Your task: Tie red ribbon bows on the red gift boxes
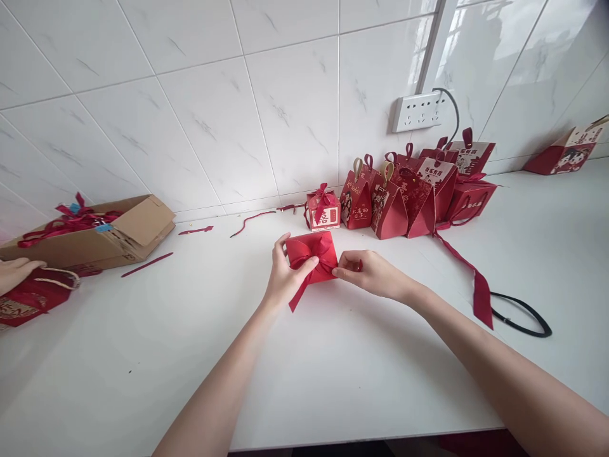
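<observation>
A small red gift box (295, 246) sits on the white table in front of me, with a dark red ribbon (299, 295) tied in a bow over its top. My left hand (289, 270) grips the box from its left side, the thumb pressing on the middle of the bow. At the box's right edge, my right hand (364, 271) pinches the ribbon between thumb and fingers; a bit of red shows between the curled fingers. One ribbon tail hangs down at the box's front left. The underside of the box is hidden.
Several red gift boxes (419, 197) stand along the tiled wall, a small box (324, 209) beside them. An open cardboard box (137, 222) holds ribbons at left, where another person's hand (16, 273) touches a red bag (40, 298). A loose ribbon (476, 285) and black loop (523, 330) lie right.
</observation>
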`<state>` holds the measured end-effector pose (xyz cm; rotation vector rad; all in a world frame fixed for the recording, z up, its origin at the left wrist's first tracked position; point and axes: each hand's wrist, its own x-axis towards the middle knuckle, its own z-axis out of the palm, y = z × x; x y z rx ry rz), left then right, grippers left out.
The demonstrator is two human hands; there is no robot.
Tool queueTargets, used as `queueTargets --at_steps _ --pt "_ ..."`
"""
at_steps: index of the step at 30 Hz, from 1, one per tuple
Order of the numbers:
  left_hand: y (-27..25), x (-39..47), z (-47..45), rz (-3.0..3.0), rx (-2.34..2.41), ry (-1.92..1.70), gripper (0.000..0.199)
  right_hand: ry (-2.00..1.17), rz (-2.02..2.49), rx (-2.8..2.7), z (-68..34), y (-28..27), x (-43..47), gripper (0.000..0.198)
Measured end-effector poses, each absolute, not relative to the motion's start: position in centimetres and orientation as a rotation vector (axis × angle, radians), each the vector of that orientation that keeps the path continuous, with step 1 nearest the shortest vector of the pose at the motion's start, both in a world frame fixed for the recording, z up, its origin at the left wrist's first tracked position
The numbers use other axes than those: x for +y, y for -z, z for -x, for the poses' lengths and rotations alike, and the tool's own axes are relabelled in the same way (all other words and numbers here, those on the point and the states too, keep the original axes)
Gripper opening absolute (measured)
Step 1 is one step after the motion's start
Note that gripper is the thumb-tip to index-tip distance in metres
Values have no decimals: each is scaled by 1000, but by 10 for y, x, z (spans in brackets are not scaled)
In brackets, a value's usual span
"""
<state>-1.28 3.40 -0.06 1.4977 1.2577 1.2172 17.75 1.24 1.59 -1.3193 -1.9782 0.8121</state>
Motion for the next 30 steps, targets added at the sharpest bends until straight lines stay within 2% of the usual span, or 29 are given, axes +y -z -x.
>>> queueTargets --at_steps 7,14,18,20,23,26,30 --pt "-1 34 12 -1498 1280 -1246 75 -1252 1198 -1982 -177 -17 8 20" --pt "-3 33 13 -1538 1292 -1220 72 -1220 1183 -2050 -179 -15 9 14" --pt "-4 35 14 -1565 1325 -1196 73 -1201 1165 -2173 -184 -17 10 20" --pt "-4 36 14 -1577 1349 -1193 72 -1130 1224 -2162 -186 -19 11 30" --pt "-2 35 13 -1625 1358 -1199 71 -822 1313 -1872 -185 -21 12 38" --pt "1 32 11 -1723 1301 -1190 72 -634 1208 -1675 -179 -19 11 35" --pt "3 28 7 -1761 1250 -1184 70 -642 1125 -1662 -173 -13 10 26"
